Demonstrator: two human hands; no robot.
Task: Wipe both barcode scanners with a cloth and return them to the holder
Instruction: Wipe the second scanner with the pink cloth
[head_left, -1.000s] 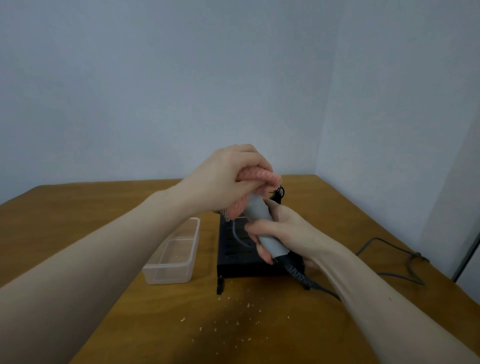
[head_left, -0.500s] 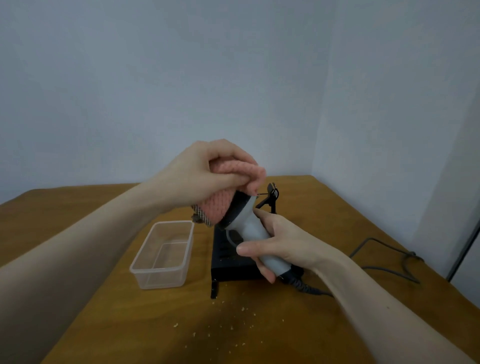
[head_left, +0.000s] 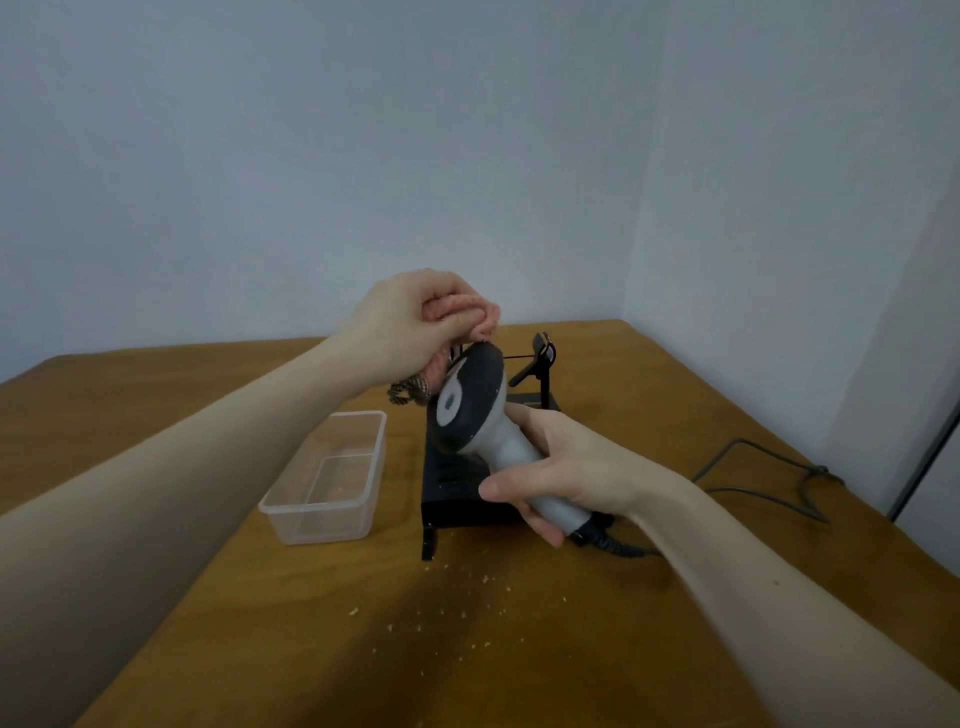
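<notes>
Right hand: the right hand (head_left: 566, 467) is wrapped around the grey handle of the barcode scanner (head_left: 480, 415), thumb across the front, fingers curled under the lower end.
Left hand: the left hand (head_left: 410, 322) is closed into a fist around the bunched pink cloth (head_left: 467, 319), raised just above and to the left of the scanner's head.
Scanner position: held in the air over the holder, tilted, dark head up and to the left, handle running down to the right into the right palm.
Scanner face: the dark round head with its pale window is turned toward the camera.
Cloth contact: the cloth's lower edge sits at the top rim of the scanner head; whether it presses on it cannot be told.
Cloth tail: a darker patterned end hangs below the left fist, beside the scanner head.
Cable: a coiled black cable (head_left: 608, 540) leaves the handle's base and runs right across the table.
Holder: the black holder (head_left: 452, 499) stands on the table directly under the scanner, its upright arm behind.
Second scanner: not discernible.
Container: a clear plastic tub (head_left: 332, 478) sits just left of the holder.
Table: wooden table (head_left: 260, 623), pale crumbs (head_left: 467, 597) scattered in front of the holder.
</notes>
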